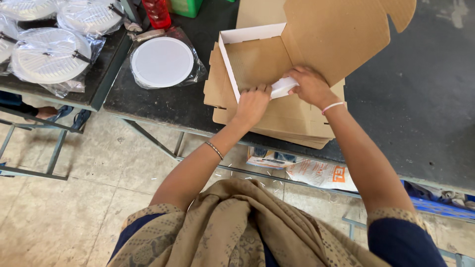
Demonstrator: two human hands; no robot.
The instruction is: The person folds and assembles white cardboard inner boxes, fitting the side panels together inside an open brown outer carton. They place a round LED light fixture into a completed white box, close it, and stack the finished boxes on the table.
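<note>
A brown cardboard box with white outer faces stands half folded on a stack of flat cardboard blanks on the dark table. Its big lid flap stands up behind it. My left hand presses on the near wall of the box with its fingers curled over the edge. My right hand grips a white side flap at the box's near right corner and bends it inward.
A round white disc in clear plastic wrap lies left of the box. More wrapped discs rest on a second table at far left. A red bottle stands behind. Printed bags lie under the table.
</note>
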